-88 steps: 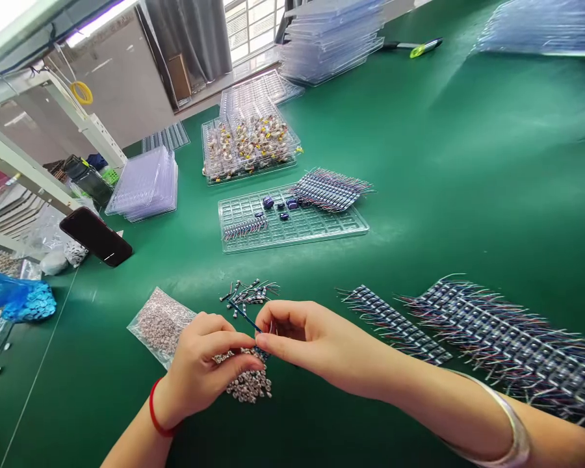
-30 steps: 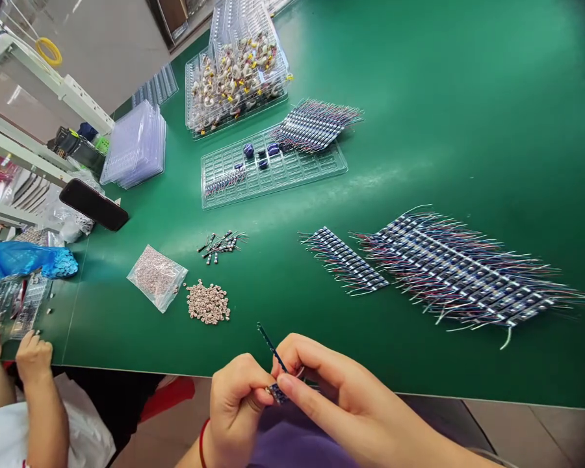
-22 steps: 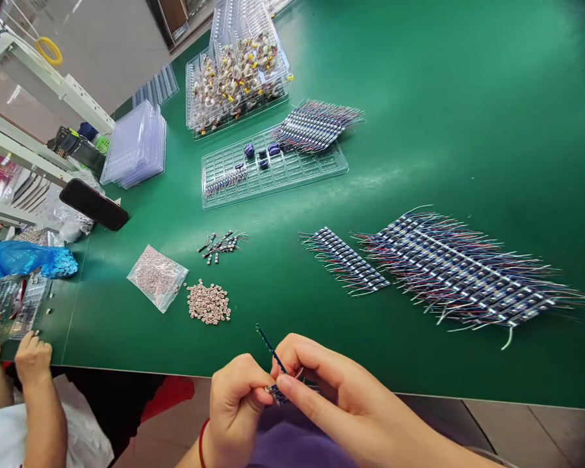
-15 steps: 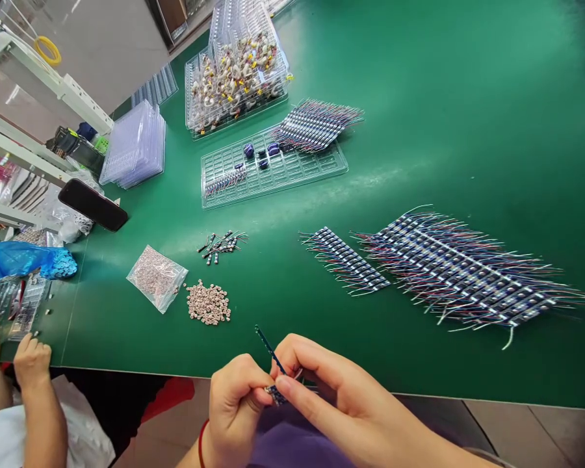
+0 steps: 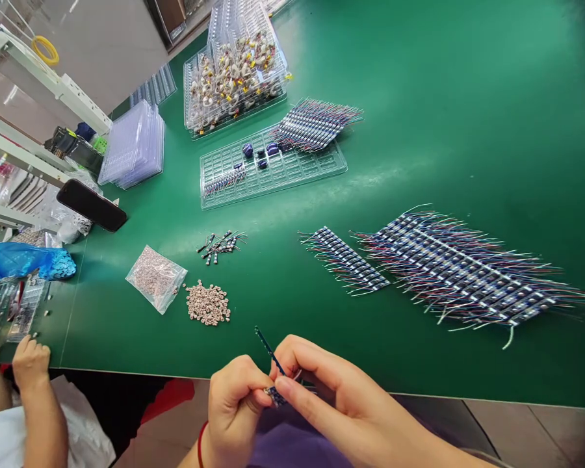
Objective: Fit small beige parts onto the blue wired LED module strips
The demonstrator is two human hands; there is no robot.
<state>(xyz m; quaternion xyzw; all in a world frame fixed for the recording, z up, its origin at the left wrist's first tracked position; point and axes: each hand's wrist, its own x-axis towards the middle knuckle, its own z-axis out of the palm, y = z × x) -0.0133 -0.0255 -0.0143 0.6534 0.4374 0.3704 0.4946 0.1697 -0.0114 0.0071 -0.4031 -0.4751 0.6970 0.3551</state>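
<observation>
Slim dark-blue board strip [image 5: 270, 351], we note, slants far-left from the closer right hand [image 5: 327, 380], pinching it; left hand [image 5: 234, 398] pinches white-dotted dark-blue board piece [image 5: 275, 396].

Tabletop [image 5: 419, 130]: plain green. Held strip [image 5: 268, 349]: dark blue. Large panel [image 5: 461, 270]: blue-black, white-striped. Bead pile [image 5: 207, 303]: pinkish beige. Wristband [image 5: 202, 444]: red.

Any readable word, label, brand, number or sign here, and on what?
None can be read.
Narrow dark blue strip in the bare right hand: any markings too small.
Clear plastic bag of small beige parts: no lettering visible.
Black rectangular phone: dark, no legible text.
</observation>
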